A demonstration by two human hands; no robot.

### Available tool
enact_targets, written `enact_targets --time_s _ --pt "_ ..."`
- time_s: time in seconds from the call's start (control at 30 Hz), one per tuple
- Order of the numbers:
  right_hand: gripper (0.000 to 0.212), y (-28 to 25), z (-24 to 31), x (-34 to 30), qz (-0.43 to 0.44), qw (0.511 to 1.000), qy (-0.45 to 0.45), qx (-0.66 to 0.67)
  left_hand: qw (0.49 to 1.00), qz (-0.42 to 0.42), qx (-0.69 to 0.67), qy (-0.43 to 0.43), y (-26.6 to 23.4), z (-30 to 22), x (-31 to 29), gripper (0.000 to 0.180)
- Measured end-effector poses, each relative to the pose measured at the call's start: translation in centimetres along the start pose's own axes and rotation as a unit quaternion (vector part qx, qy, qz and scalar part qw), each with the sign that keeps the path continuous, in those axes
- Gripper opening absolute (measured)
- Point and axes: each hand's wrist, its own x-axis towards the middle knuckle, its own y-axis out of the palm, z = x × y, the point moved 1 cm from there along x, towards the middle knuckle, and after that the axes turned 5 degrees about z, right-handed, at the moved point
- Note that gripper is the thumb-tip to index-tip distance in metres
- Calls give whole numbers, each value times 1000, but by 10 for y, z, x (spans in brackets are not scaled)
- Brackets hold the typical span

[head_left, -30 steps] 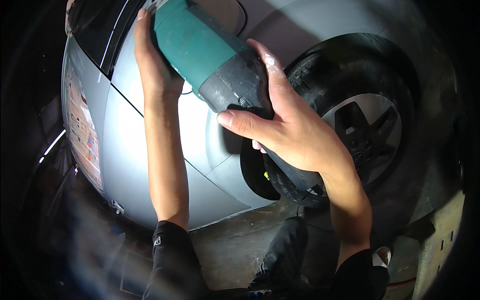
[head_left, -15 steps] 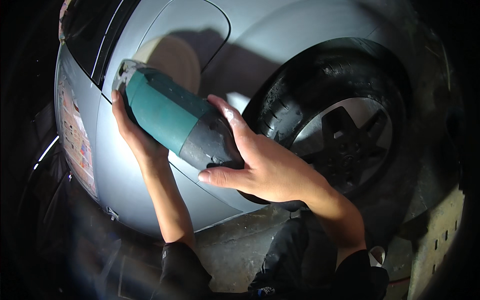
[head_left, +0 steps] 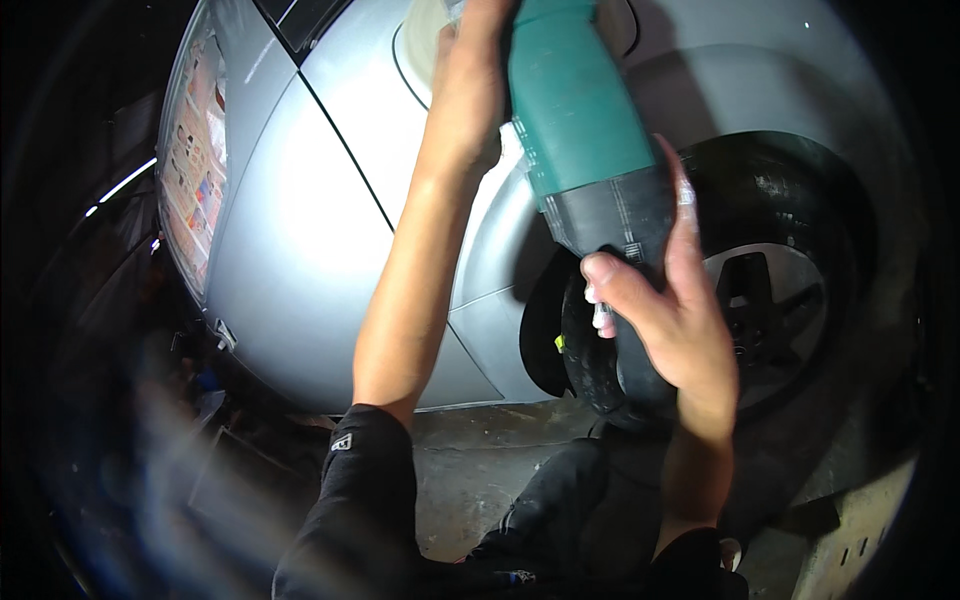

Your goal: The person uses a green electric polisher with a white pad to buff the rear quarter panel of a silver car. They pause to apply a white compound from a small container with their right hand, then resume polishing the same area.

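Note:
A green and black power polisher [head_left: 580,110] is held in both of my hands, against or very close to a silver-grey car body panel [head_left: 290,220]. Its round cream pad [head_left: 422,45] shows partly at the upper edge of the picture, beside my left hand. My left hand [head_left: 470,95] grips the tool's front end, its fingers mostly hidden. Around the black rear body my right hand [head_left: 690,310] is wrapped, thumb on top; pale residue marks its fingers. Whether the pad touches the paint I cannot tell.
To the right of the tool sits a black tyre [head_left: 845,195] on a wheel with a spoked rim [head_left: 800,265]. Printed paper [head_left: 195,170] covers part of the car's left end. A pale slotted metal piece [head_left: 860,530] stands at lower right on the concrete floor [head_left: 460,500].
The polisher has moved up and to the right and swung more upright. My left arm reaches farther up with it, and my right hand has shifted right. The whole view has moved somewhat.

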Motion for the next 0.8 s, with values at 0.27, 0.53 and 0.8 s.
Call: enact_targets --time_s 0.27,0.53,0.8 --pt "103 32 -72 12 96 991 -44 -83 993 -62 26 -94 -70 -3 -47 62" --pt "109 66 -130 18 139 983 -70 -102 979 -175 44 -95 -138 16 -97 57" --pt "112 87 -173 18 146 986 -21 -82 981 -171 59 -63 -187 42 -122 52"
